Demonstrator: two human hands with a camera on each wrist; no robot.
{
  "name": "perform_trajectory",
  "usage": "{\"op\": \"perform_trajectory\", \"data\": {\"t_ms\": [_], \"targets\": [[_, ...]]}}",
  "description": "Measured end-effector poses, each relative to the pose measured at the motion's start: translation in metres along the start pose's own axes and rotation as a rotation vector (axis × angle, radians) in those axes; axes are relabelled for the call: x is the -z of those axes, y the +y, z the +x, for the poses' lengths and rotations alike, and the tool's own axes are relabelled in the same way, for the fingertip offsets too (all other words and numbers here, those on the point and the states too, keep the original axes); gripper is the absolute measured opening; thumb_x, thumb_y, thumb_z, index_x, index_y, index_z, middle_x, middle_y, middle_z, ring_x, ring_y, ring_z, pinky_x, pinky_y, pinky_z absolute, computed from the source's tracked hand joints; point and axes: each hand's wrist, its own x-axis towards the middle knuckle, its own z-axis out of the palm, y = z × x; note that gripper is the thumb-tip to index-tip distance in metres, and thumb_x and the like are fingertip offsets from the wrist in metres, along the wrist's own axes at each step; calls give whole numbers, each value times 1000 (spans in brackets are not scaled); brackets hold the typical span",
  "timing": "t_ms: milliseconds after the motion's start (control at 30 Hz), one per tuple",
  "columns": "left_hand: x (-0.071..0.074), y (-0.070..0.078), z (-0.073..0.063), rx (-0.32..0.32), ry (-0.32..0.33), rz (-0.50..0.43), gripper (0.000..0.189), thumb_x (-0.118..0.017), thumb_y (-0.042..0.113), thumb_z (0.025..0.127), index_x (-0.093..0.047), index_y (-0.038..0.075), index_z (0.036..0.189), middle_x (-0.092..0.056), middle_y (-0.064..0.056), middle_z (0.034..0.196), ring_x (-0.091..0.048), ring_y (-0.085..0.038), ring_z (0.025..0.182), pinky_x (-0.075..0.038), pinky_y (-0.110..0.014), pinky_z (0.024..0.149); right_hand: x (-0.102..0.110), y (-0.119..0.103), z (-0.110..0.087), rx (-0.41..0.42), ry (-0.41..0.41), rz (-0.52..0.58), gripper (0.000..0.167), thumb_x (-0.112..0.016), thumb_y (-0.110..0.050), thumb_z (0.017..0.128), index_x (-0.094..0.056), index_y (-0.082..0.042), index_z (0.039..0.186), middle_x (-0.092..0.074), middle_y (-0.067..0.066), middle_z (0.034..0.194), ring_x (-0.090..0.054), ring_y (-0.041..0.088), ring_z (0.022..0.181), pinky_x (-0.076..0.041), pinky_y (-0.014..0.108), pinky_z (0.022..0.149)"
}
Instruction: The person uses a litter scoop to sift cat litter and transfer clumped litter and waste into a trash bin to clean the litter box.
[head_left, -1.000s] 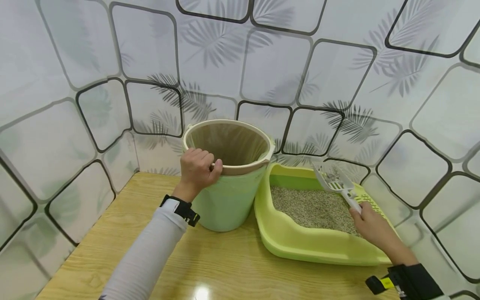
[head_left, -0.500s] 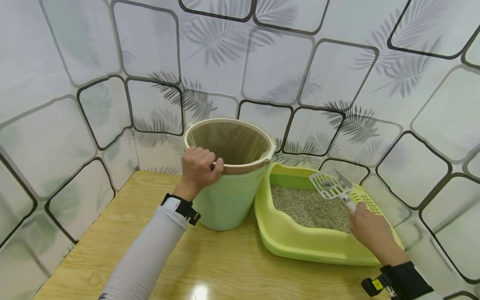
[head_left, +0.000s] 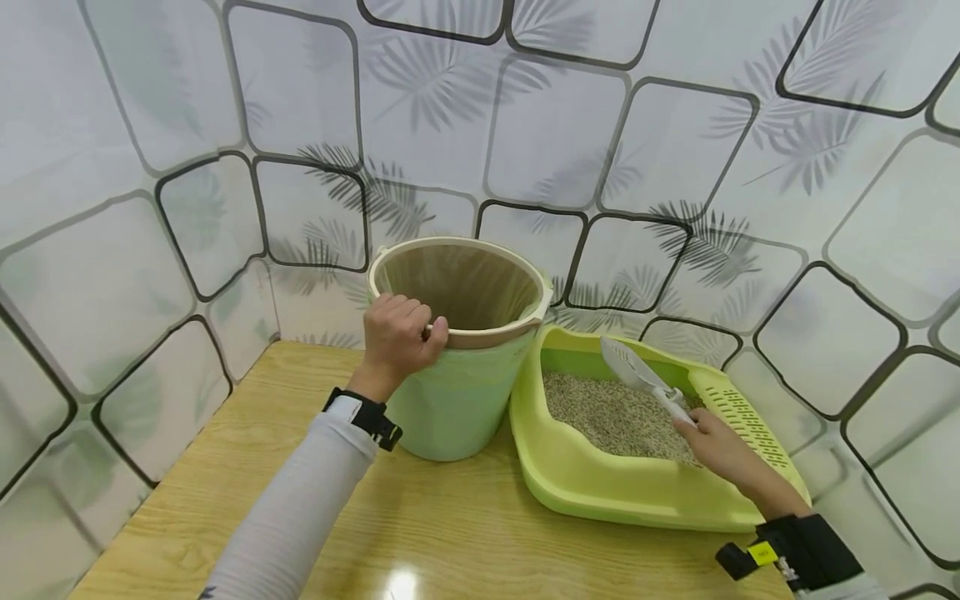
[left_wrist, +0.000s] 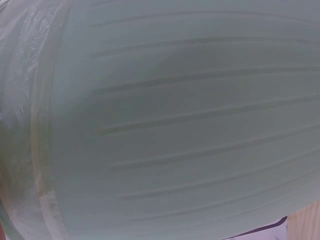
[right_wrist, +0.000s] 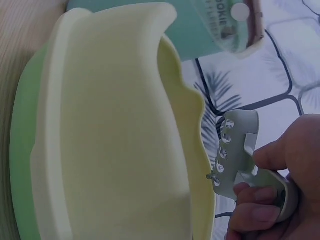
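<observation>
In the head view my left hand (head_left: 401, 337) grips the front rim of a pale green trash can (head_left: 457, 408), fingers over the edge and thumb on top. The left wrist view holds only the can's ribbed wall (left_wrist: 200, 120) and a strip of clear liner (left_wrist: 42, 125). At the right, my right hand (head_left: 720, 450) holds a light grey litter scoop (head_left: 633, 368) by its handle, above the litter box (head_left: 637, 493) and its grainy litter (head_left: 611, 417). The scoop is tilted with its slotted head pointing left. A small grey bit clings to its edge in the right wrist view.
The can and the yellow-green box stand side by side on a wood-grain table (head_left: 442, 533). A patterned curtain (head_left: 420, 100) encloses the back and sides. A perforated ledge (head_left: 742, 417) runs along the box's right side.
The right hand has moved left and turned the scoop: its slotted face showed earlier, now it is seen nearly edge-on, lower over the litter. The left hand stays on the rim.
</observation>
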Motion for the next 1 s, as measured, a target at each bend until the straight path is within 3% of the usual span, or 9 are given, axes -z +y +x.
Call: {"op": "perform_trajectory", "data": {"t_ms": [233,367,433,533,667,767,900,1000], "targets": [[0,0,0,3,-2,-4,43,-44,27,86,-33,11,47,-30,-1,42,-29,-20,39,-26,-35,46,6,5,4,16,-81,227,33,-30,-29,106,-41,2,107,-30,-1,70,-26,10,56,-31,29,56],[0,0,0,4,-2,-5,43,-44,27,85,-33,11,47,-30,-1,42,-29,-20,39,-27,-35,46,10,7,4,10,-96,243,31,-30,-29,106,-40,0,103,-27,-2,69,-21,10,55,-28,31,57],[0,0,0,3,-1,-5,43,-44,27,85,-34,11,47,-30,-1,42,-29,-20,39,-27,-36,46,9,7,3,-7,-56,180,40,-30,-34,106,-41,4,110,-32,-1,70,-26,10,56,-31,31,56],[0,0,0,1,3,-5,43,-44,27,85,-34,11,47,-31,-1,42,-29,-20,39,-27,-35,46,5,7,1,1,38,-37,46,-30,-35,105,-40,9,117,-40,3,73,-34,12,56,-34,30,53],[1,-1,0,0,9,-3,43,-44,27,85,-33,11,47,-31,-1,42,-30,-20,39,-26,-35,46,-3,5,-2,104,199,-385,34,-35,-23,104,-39,10,104,-43,7,65,-37,15,48,-30,29,44],[1,-1,1,2,13,1,42,-44,27,85,-33,11,47,-31,-2,42,-30,-21,39,-26,-36,46,-10,4,-3,160,311,-531,26,-40,-17,100,-38,9,95,-41,7,58,-36,16,44,-28,28,42],[1,0,2,1,18,3,42,-45,26,84,-33,11,47,-30,-1,42,-30,-21,39,-26,-35,46,-12,2,-2,159,328,-541,25,-40,-15,99,-38,9,95,-41,7,58,-37,16,43,-29,28,41],[1,1,2,-1,18,2,42,-46,26,84,-33,11,47,-30,-1,42,-29,-20,38,-26,-35,45,-6,-4,-2,105,196,-370,32,-35,-21,102,-38,10,106,-42,7,66,-36,15,47,-31,29,43]]}}
